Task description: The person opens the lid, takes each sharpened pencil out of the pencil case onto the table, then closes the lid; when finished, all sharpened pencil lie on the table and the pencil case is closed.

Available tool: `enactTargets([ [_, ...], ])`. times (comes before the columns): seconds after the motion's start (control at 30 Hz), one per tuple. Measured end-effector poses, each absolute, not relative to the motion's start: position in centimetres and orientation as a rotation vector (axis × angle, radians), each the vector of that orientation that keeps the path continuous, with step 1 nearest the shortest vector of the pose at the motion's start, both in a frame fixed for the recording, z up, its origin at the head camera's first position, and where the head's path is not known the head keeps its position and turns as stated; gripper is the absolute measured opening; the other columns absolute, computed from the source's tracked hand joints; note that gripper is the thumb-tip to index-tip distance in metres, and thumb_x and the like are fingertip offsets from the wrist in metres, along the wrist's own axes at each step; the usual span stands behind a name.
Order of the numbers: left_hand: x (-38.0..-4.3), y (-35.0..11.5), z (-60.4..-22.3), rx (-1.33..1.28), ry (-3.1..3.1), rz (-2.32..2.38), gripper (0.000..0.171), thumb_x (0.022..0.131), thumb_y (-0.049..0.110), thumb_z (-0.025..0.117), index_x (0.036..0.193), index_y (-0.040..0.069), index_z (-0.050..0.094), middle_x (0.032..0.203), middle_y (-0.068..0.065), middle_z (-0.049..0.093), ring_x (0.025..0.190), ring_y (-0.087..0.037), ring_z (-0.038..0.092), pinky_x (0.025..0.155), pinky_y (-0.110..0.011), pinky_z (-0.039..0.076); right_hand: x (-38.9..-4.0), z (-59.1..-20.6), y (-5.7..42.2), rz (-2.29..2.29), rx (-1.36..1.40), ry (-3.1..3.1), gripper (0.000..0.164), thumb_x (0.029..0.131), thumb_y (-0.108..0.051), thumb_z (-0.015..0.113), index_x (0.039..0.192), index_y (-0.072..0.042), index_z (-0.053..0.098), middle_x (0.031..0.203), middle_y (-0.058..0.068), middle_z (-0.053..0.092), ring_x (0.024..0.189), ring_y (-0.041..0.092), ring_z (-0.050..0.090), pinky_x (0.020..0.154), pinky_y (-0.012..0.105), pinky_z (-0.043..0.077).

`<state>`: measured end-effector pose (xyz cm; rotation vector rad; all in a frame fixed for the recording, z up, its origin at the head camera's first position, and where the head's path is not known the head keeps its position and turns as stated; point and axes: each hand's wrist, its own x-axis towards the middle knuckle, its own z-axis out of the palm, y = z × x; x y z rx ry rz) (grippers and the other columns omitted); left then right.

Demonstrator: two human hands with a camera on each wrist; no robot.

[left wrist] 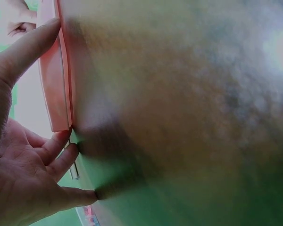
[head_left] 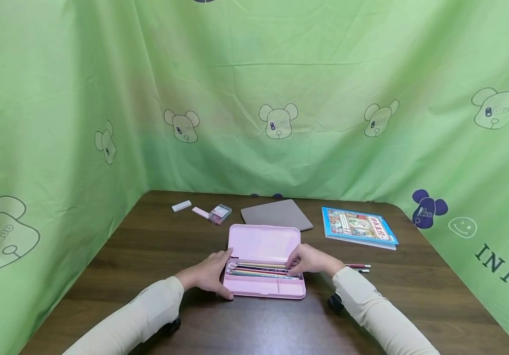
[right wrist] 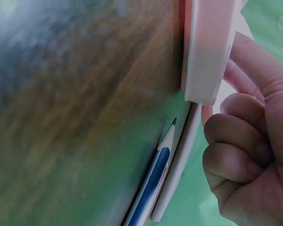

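A pink pencil case (head_left: 263,288) lies with its lid (head_left: 264,241) raised and several pencils (head_left: 259,270) lengthwise in its back compartment. My left hand (head_left: 207,273) holds the case at its left end, thumb at the front corner and fingers by the hinge side. In the left wrist view, that thumb (left wrist: 35,44) presses the case's front wall. My right hand (head_left: 309,260) reaches over the right end, thumb and index finger pinching at a pencil among the others. In the right wrist view, its other fingers are curled and the pinching fingertips are hidden behind the case wall.
Right of the case lie more pencils (head_left: 358,267), one with a sharpened tip (right wrist: 173,125) near the case. Behind stand a grey flat laptop-like slab (head_left: 276,213), a blue-edged picture book (head_left: 360,227), a small clear box (head_left: 220,213), a pink strip (head_left: 200,212) and a white block (head_left: 181,205).
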<state>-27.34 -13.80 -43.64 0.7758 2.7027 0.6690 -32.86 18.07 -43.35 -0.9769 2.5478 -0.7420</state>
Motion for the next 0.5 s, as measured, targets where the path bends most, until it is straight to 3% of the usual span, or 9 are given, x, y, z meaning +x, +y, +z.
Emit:
enactTargets([
  [0.3, -27.25, -13.79, -43.56, 0.758, 2.704, 0.664, 0.117, 0.062, 0.045, 0.082, 0.145, -0.005, 0.016, 0.142, -0.022, 0.032, 0.130, -0.036, 0.031, 0.106, -0.050, 0.029, -33.12, -43.46, 17.83, -0.707, -1.060, 2.543, 0.009, 0.078, -0.020, 0.074, 0.077, -0.011, 0.073, 0.066, -0.008, 0.064, 0.058, 0.000, 0.046, 0.056, 0.018, 0.041],
  [0.5, -27.20, -13.71, -43.62, 0.779, 2.719, 0.654, 0.116, 0.061, 0.045, 0.082, 0.144, -0.005, 0.017, 0.139, -0.021, 0.035, 0.128, -0.035, 0.033, 0.105, -0.050, 0.030, -33.11, -43.26, 17.52, -0.711, -1.036, 2.517, 0.010, 0.077, -0.017, 0.074, 0.072, -0.010, 0.069, 0.058, -0.008, 0.054, 0.053, 0.001, 0.043, 0.052, 0.017, 0.037],
])
